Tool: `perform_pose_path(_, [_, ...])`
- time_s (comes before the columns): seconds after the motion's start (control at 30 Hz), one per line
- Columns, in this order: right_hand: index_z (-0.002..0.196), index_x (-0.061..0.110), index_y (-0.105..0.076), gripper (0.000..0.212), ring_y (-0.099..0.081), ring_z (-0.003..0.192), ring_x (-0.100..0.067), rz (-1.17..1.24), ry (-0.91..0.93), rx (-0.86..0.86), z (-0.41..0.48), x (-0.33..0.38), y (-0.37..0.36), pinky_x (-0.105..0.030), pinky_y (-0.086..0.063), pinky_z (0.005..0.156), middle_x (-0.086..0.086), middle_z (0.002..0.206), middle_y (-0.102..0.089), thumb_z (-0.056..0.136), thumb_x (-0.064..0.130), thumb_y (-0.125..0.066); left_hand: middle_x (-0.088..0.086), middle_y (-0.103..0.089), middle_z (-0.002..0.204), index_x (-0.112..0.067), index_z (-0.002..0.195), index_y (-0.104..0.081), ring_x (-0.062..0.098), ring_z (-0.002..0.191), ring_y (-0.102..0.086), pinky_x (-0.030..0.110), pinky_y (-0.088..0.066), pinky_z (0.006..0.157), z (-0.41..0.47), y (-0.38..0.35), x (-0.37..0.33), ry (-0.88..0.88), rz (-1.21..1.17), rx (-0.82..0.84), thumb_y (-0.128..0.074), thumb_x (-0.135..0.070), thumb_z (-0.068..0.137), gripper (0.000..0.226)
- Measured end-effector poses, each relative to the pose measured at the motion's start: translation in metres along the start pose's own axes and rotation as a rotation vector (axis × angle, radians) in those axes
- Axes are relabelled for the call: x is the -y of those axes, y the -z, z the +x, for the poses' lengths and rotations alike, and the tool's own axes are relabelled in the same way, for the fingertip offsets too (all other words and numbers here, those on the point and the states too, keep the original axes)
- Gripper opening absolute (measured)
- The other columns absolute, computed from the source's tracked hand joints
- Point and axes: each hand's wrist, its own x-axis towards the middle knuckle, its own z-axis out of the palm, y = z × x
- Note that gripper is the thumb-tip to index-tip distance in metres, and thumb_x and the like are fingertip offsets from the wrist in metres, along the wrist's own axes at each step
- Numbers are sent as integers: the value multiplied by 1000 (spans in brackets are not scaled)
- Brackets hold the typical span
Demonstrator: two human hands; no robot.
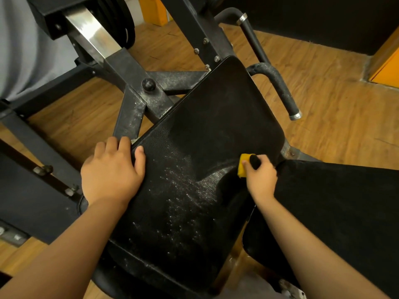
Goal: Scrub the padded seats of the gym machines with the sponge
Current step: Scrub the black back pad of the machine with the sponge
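Nearest the camera, two bare forearms reach forward from the lower corners over a black padded seat (205, 137), which runs tilted from the bottom middle up toward the right. On its near half the textured cover is flecked with white specks and a wet sheen; the far half looks plain and dark. At the seat's left edge the left hand (112, 167) holds the pad, thumb lying on the top surface and the other fingers bent over the side toward the frame. Close to the right edge, the right hand (260, 175) is closed round a sponge (245, 164), yellow with a dark scouring layer, pinched between thumb and fingers and pressed against the cover. Just right of that hand lies a second black pad (334, 201), filling the lower right corner. Beyond the left hand, the machine's black steel frame (133, 108) is dusted with the same white specks and carries a round black knob (148, 84). Further left and up, a polished metal bar (92, 37) slants out of a black housing. Off the seat's far right side a curved, foam-covered handle (278, 89) ends in a silver cap, and another handle (252, 37) stands behind it. Wooden flooring (323, 104) spreads under everything.
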Motion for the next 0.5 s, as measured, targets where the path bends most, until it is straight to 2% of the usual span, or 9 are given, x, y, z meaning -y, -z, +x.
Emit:
perform_pose_path(0.07, [105,14,-62,26,-65,91,-27,73,120,33,-34,8,-11,-37,-50,79,-7,95,-68,86,31,-68,18,-56,85,-4,91,-57,39,78,-54,33,-27,53,0,0,0,1,-4,0,-34,-38,96,42])
perform_pose_path(0.13, [106,17,-63,28,-63,83,-16,107,254,125,-68,19,-16,-28,-47,73,0,93,-65,84,33,-70,19,-56,85,-4,91,-57,39,78,-54,33,-26,53,0,0,-1,0,-4,6,-34,-38,96,41])
perform_pose_path(0.23, [104,21,-63,25,-58,87,-3,134,412,304,-93,25,-14,-11,-43,76,12,98,-59,83,31,-72,19,-56,85,-4,91,-57,39,77,-54,33,-27,52,0,0,0,-9,-6,8,-33,-39,96,43])
perform_pose_path(0.33, [104,20,-62,25,-56,92,-3,110,499,418,-88,20,-9,-13,-45,81,12,100,-58,83,29,-72,19,-56,85,-4,91,-57,39,77,-54,33,-27,53,0,1,0,-9,-8,15,-32,-39,96,43])
perform_pose_path(0.4, [104,17,-62,24,-56,94,-5,81,498,363,-73,15,-10,-17,-45,84,9,100,-58,84,27,-71,19,-56,85,-4,91,-56,39,77,-54,33,-27,53,0,1,0,-9,-7,19,-32,-39,96,43])
perform_pose_path(0.5, [108,13,-62,26,-55,96,-9,28,377,157,-35,4,-7,-20,-41,86,5,102,-57,86,25,-69,18,-56,84,-5,91,-56,38,76,-54,33,-32,52,0,1,1,-11,-17,20,-30,-40,96,44])
